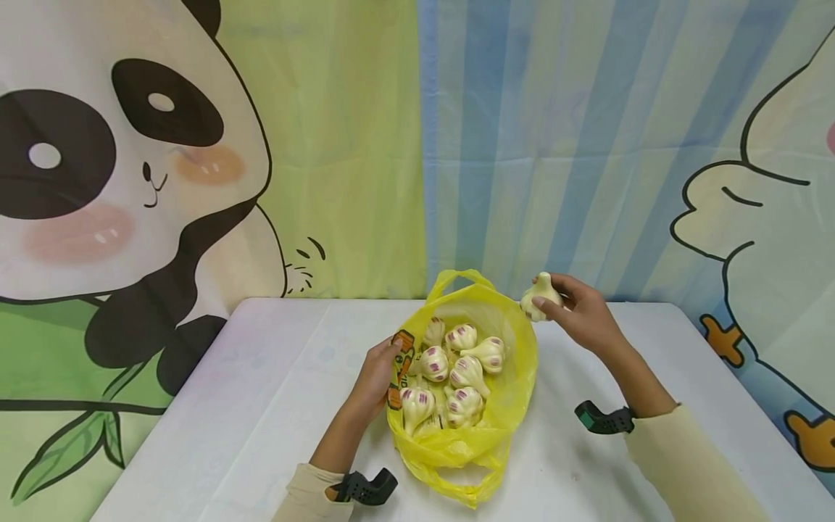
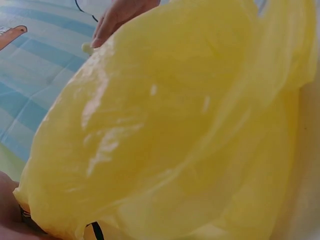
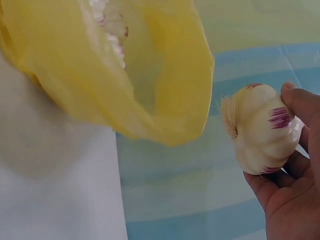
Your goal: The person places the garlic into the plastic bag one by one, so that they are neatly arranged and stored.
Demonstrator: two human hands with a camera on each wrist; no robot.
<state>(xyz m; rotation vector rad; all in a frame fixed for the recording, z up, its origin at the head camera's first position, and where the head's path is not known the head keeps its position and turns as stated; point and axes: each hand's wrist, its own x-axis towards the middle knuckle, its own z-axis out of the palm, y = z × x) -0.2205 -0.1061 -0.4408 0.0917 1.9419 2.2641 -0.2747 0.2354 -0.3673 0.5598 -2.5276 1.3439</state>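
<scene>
A yellow plastic bag [image 1: 518, 391] stands wide open on the table, with several white, purple-streaked garlic bulbs [image 1: 434, 364] inside it. My left hand [image 1: 373, 377] grips the bag's left rim, thumb on the inner side, beside an orange-and-black print. Just beyond the bag's upper right rim, my right hand [image 1: 590, 319] holds one garlic bulb [image 3: 262, 127] between thumb and fingers, clear of the table. Its root tuft points toward the bag in the right wrist view. Bag film [image 2: 155, 120] fills most of the left wrist view and hides the bulbs there.
The white table [image 1: 261, 406] ends at a curtain backdrop just behind the bag. A panda picture [image 1: 215, 239] covers the left of that backdrop and a white cartoon figure [image 1: 783, 239] the right. Bag handles [image 1: 466, 275] stick out at the far and near ends.
</scene>
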